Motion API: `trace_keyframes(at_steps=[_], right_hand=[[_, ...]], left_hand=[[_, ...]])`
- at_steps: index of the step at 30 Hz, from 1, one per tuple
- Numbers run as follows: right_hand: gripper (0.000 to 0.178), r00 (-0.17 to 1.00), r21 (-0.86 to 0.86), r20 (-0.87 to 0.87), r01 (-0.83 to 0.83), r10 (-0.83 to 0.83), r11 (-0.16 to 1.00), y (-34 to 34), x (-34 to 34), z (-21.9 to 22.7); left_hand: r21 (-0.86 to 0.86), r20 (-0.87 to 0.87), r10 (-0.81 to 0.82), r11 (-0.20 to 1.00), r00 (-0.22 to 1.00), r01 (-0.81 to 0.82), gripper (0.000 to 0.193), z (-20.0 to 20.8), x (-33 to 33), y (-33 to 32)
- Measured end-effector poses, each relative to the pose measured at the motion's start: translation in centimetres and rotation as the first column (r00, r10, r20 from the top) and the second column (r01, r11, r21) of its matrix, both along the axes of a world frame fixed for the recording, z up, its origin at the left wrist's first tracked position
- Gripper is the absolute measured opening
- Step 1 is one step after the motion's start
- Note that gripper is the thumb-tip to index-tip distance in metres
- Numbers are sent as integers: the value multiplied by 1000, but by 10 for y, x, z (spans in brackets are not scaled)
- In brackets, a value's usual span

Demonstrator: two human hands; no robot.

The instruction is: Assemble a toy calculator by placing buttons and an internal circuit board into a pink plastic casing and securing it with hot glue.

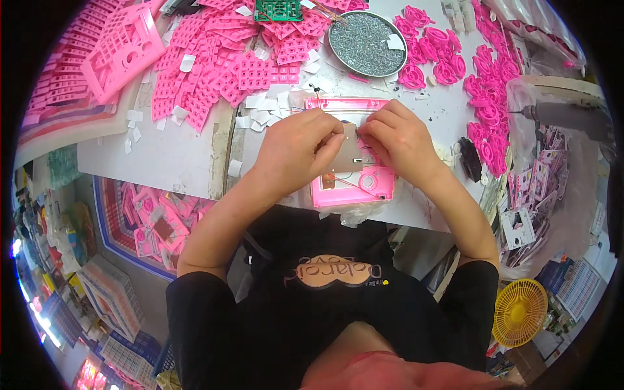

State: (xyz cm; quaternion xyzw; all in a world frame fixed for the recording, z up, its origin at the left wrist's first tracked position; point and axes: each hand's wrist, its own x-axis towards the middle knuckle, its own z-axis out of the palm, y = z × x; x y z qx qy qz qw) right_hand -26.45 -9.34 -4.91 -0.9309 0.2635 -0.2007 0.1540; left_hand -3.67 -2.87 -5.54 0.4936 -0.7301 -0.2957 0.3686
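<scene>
A pink plastic casing [344,195] lies on the table in front of me, with a round ring in its near part and thin wires inside. Over its middle sits a flat brown board [348,155], probably a circuit board. My left hand [296,148] is closed, thumb and fingers pinching at the board's left edge. Bent over the board's upper right edge, my right hand [398,135] has its fingers pressed together. What lies between those right fingertips is too small or hidden to tell.
Beyond my hands stands a round tray [367,45] of small metal screws. Pink keypads [214,58] pile up at the far left, pink moulded parts [442,52] at the far right. A power screwdriver [562,120] juts in from the right. White paper pieces [263,112] lie near the casing.
</scene>
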Motion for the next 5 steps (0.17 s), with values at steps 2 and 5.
trace_keyframes(at_steps=[2,5], right_hand=[[16,999,19,-26,24,-23,1000,1,0,1],[18,993,62,-79,92,-87,994,6,1,2]], left_hand=[[6,1,-2,1000,1000,2,6,1,0,0],[0,-12,-8,1000,1000,8,7,0,2,0]])
